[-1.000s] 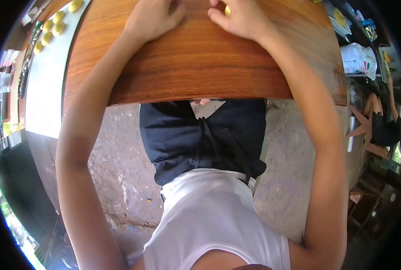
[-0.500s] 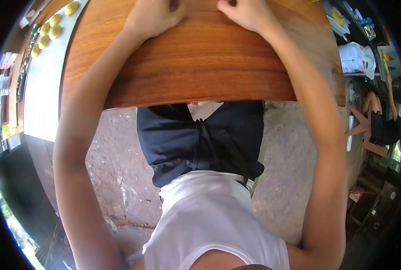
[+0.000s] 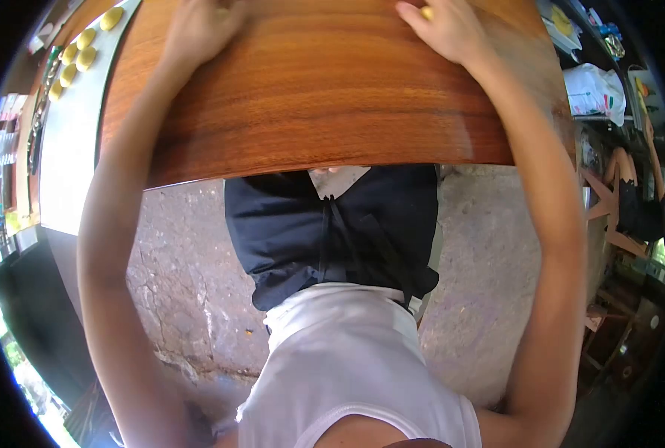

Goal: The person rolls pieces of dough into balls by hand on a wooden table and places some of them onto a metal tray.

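Far left: a dark, flat panel (image 3: 33,291), identity unclear. Next, a smooth white board (image 3: 71,149) flanks the table's left side; six yellow oval pieces (image 3: 86,58), rounded and matt, lie at its far end. The left hand (image 3: 202,33) is over the polished wooden table (image 3: 310,97), which shows pronounced grain and glossy highlights; its fingers are cut by the upper frame edge, so their spread or any hold cannot be determined. Central: black shorts (image 3: 332,231) with a drawstring, and cracked, rough floor (image 3: 187,276). The right hand (image 3: 452,30) is bent, thumb extended; a yellow piece (image 3: 427,13) shows between thumb and fingers, mostly hidden; firmness of grip cannot be determined. Far right: a crumpled white plastic bag (image 3: 592,93) bearing green and red marks, lettering illegible.
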Demonstrator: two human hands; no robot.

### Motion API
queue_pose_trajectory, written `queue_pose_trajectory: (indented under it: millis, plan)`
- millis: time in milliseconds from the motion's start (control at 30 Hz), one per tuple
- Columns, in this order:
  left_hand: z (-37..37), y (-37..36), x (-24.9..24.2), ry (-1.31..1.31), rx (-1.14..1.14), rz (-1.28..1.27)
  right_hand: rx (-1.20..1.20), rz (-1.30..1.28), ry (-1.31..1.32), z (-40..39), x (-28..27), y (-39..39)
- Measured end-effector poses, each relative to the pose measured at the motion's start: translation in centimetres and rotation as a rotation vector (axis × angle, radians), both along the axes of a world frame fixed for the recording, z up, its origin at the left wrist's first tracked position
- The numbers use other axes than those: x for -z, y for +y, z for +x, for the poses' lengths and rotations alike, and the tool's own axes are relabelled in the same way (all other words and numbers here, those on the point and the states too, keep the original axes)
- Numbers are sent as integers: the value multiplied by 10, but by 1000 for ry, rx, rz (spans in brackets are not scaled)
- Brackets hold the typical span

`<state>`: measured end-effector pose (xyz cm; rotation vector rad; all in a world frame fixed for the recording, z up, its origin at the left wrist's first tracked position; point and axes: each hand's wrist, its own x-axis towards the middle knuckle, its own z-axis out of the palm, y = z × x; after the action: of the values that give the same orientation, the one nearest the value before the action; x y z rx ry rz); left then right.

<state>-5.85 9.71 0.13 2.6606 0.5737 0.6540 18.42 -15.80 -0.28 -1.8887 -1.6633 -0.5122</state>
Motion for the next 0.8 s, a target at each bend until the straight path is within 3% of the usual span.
queue_pose_trajectory:
  millis: [67,133,200,267,400,467,533,633,700,733,800]
  plan:
    - [28,-34,-16,24,-67,-78,41,-53,22,-14,2,33]
    - [33,-38,-1,-101,197,199,85,-122,57,-26,7,30]
    - [4,-41,12,-24,245,219,-32,-191,88,-50,3,-2]
    - [-42,-66,-2,-20,287,350,-166,-81,73,-66,-3,-46]
    - [-89,-46,4,-34,184,73,-130,-217,166,-44,-9,-92]
    - [-72,-20,7,46,78,153,-104,-251,-31,-14,-6,-76]
    - [-27,7,20,38,98,193,57,-342,52,-7,-1,-33]
    - [32,-31,-3,-14,-22,99,51,-162,-19,-23,15,37]
    - [42,-30,8,-88,113,213,-87,-84,-38,-37,22,53]
    - [32,-32,9,-87,110,218,-90,-78,-37,-44,19,44]
    - [-5,-43,8,-59,342,230,-291,-82,-14,-68,11,0]
